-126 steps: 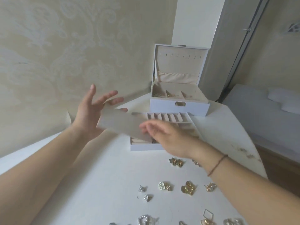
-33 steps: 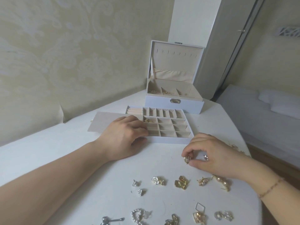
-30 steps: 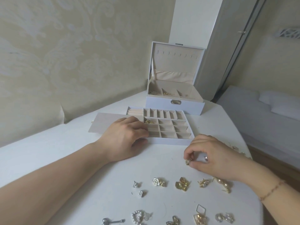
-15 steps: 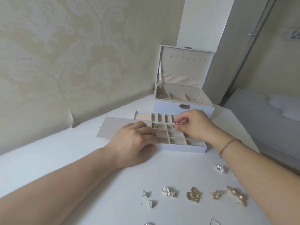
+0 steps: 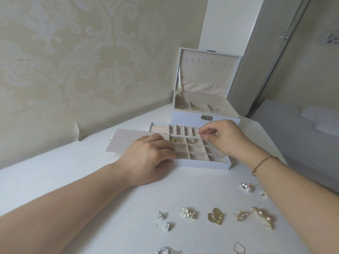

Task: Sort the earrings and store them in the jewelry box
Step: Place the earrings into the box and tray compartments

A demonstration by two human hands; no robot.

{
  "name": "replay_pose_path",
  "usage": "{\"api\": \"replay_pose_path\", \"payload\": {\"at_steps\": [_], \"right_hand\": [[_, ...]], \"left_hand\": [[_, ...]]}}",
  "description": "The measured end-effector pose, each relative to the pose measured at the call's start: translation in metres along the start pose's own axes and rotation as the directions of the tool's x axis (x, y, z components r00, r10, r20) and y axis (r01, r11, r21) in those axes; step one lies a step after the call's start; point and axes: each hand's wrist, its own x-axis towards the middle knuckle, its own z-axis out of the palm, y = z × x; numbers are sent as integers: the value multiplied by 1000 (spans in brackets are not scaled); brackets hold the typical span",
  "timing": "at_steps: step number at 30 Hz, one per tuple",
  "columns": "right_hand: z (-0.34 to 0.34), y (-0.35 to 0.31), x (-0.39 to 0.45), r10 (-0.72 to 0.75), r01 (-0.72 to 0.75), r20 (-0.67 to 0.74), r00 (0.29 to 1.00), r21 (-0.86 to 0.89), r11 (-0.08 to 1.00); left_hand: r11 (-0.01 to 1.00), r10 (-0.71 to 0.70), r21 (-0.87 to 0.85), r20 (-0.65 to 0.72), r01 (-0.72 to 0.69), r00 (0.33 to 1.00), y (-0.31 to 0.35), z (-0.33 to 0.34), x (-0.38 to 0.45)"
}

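White table (image 5: 113, 213), head view. Jewelry box (image 5: 205, 118) stands at the far end by the wall corner, lid upright and open, clasp side facing the camera; small gold pieces lie in its front compartments. In front of it sits the divided tray (image 5: 201, 163), long axis running left-right across the table, its flat beige lid (image 5: 128, 139) lying beside it on the left. Left hand (image 5: 146, 160) rests on the tray's near-left corner, fingers loosely curled over the rim, thumb against the front wall. Right hand (image 5: 222, 138) hovers over the tray's right-back part, thumb and forefinger tips pinched close together; cannot tell if anything is between them. A ring-shaped earring (image 5: 193, 140) lies in the second cell of the second row, just below those fingertips; gold earrings (image 5: 175, 139) fill the cell to its left. Loose on the table near the camera, in a rough left-right row: silver stud (image 5: 161, 215), white rose earring (image 5: 185, 212), gold leaf earring (image 5: 216, 216), small gold cluster earring (image 5: 241, 215), gold drop earring (image 5: 264, 217) with long axis slanting down-right. A crystal earring (image 5: 246, 186) sits apart beside the right forearm.
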Motion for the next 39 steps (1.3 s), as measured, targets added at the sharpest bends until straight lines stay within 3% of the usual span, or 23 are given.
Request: {"api": "replay_pose_path", "payload": {"at_steps": [5, 9, 11, 15, 17, 21, 25, 33, 39], "right_hand": [[-35, 7, -30, -73, 73, -85, 994, 0, 997], [-51, 22, -54, -52, 50, -42, 998, -37, 998], [-54, 29, -64, -40, 41, 14, 999, -54, 998], [-55, 42, -84, 4, 50, 277, 961, -190, 980], [-57, 45, -94, -6, 79, 319, 948, -214, 974], [-62, 44, -112, -60, 103, 269, 961, -145, 984], [-53, 49, -122, -103, 163, 248, 963, -235, 958], [-38, 49, -117, -168, 208, 180, 969, -234, 950], [-41, 34, -68, -155, 150, -53, 986, -101, 984]], "left_hand": [[1000, -11, -2, 3, 11, 1000, 1, -1, 1], [1000, -29, -8, 6, 29, 1000, 2, -1, 2], [999, -38, -8, 10, 38, 999, 3, -1, 3], [998, -60, 8, 25, 60, 998, 5, -4, 4], [998, -69, 11, 31, 69, 997, 6, -6, 4], [996, -82, 20, 47, 81, 995, 7, -8, 3], [996, -88, 21, 63, 87, 994, 6, -8, 3], [995, -98, 16, 74, 97, 992, 7, -9, 4], [996, -93, 10, 82, 92, 992, 7, -10, 4]]}}
